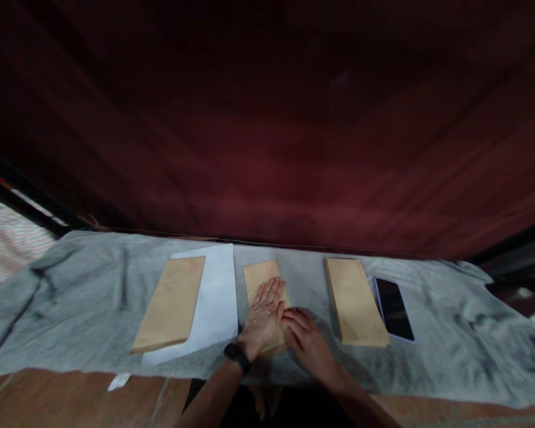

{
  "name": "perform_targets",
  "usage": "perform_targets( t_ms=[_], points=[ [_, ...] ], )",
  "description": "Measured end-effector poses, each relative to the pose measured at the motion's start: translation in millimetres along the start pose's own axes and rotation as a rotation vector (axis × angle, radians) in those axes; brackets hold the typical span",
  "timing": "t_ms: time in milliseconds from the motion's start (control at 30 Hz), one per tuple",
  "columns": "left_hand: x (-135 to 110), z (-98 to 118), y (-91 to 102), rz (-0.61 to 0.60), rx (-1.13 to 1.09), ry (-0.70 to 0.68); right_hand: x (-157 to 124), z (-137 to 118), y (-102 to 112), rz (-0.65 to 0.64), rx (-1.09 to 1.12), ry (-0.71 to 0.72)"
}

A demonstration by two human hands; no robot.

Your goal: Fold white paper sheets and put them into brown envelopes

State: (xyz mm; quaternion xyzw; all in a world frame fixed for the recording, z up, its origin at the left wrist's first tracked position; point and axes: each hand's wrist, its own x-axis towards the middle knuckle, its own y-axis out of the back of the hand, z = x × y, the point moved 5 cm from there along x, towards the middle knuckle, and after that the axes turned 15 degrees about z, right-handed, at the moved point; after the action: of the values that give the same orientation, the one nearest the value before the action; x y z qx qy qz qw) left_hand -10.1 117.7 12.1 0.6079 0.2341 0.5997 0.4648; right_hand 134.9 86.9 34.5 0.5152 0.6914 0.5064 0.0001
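A brown paper envelope (259, 272) lies in the middle of the grey cloth. My left hand (264, 309) rests flat on it, fingers stretched out towards its far end, with a dark watch on the wrist. At the envelope's right edge is my right hand (310, 342), its bent fingers closed together on that edge, close to the left thumb. The right fingertips are partly hidden. To the left, a stack of brown envelopes (173, 300) lies partly over white paper (218, 297). Another envelope stack (354, 300) lies to the right.
A phone (395, 309) with a dark screen and pale purple edge lies beside the right stack. The grey cloth (93, 297) is wrinkled at both ends. A dark red panel (267, 148) rises behind it. A white scrap (119, 381) lies on the tiled floor (71, 395).
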Motion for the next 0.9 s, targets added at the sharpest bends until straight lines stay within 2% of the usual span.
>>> perform_targets(
  t_ms=[333, 533, 667, 767, 900],
  points=[
    [-48.8, 30.3, 40.6, -0.030, -0.076, -0.079, -12.2, 4.0, 4.6, -0.001, 0.032, -0.021],
    [-67.8, 44.0, 61.1, -0.048, -0.112, -0.091, -23.9, 6.5, 9.8, -0.037, 0.033, -0.005],
    [-71.6, 46.0, 66.1, -0.109, -0.144, -0.058, -22.9, 7.2, 12.6, -0.058, 0.055, 0.001],
    [-72.1, 46.3, 66.0, -0.139, -0.159, -0.036, -11.3, 7.4, 9.5, -0.077, 0.079, -0.016],
    [-74.1, 46.4, 62.4, -0.149, -0.169, -0.019, 9.0, 4.3, -7.8, -0.205, 0.038, 0.038]
  ],
)
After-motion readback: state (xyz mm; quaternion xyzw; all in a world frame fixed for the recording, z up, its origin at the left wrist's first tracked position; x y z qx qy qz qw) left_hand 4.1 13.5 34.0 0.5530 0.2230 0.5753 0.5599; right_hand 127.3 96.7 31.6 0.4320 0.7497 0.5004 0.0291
